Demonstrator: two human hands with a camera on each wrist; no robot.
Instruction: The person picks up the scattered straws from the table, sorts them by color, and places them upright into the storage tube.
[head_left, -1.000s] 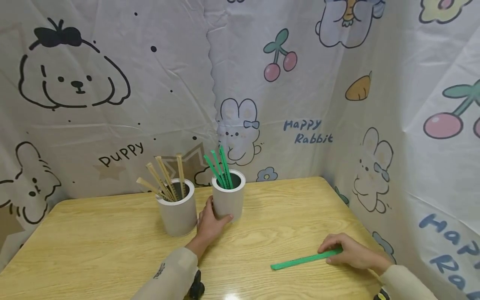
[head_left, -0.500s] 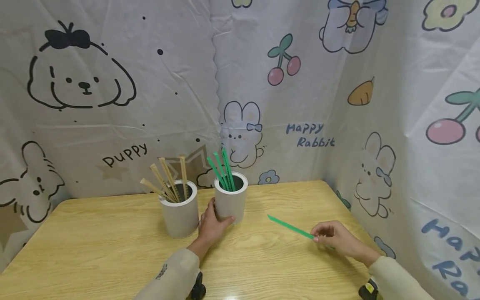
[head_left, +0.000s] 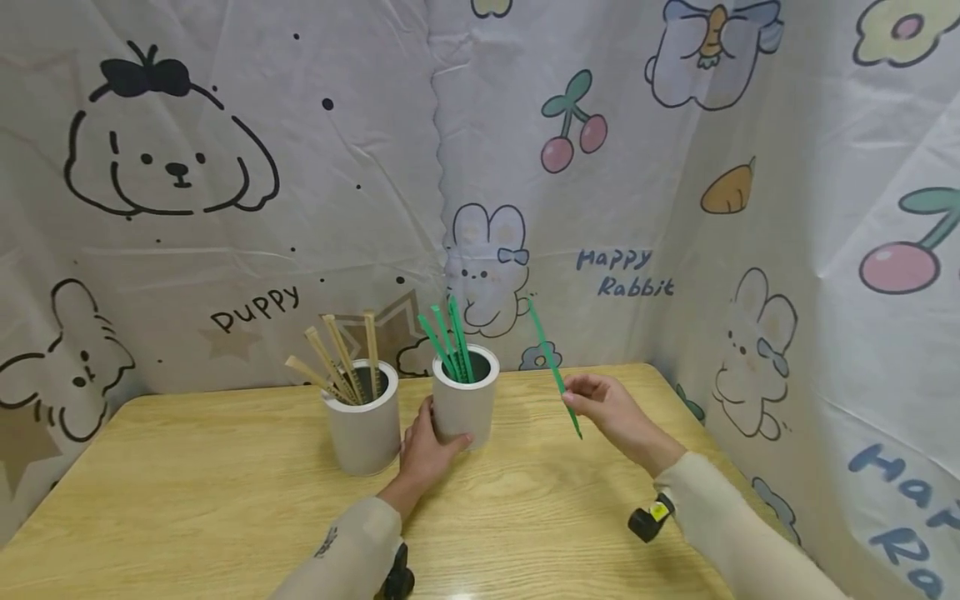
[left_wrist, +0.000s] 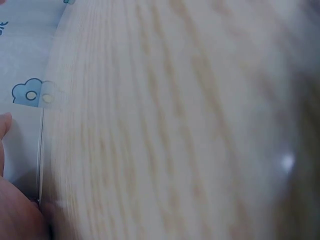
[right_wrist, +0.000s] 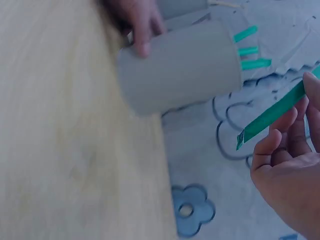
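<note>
In the head view, my left hand point(head_left: 429, 454) holds the lower side of a white cylindrical cup point(head_left: 467, 408), its thumb across the front. Several slim green stick packets point(head_left: 459, 333) lean inside this cup. My right hand point(head_left: 613, 415) is raised to the right of the cup, pinching another green stick packet point(head_left: 547, 350). That packet slants with its upper end to the left, apart from the cup. The right wrist view shows the held packet point(right_wrist: 275, 114) between thumb and fingers, one end looking crimped. The left wrist view catches only part of the left hand point(left_wrist: 17, 210) at its edge.
A second white cup point(head_left: 365, 437) with several beige stick packets point(head_left: 371, 350) stands close on the left, just beyond the left hand. Both cups are on a wood-grain table point(head_left: 210, 500). A printed cloth point(head_left: 360, 225) hangs behind it and along the right side.
My right hand has lifted the green packet off the table and moved up and left toward the cup. The packet has turned from nearly flat to steeply slanted. The left hand keeps its hold.
</note>
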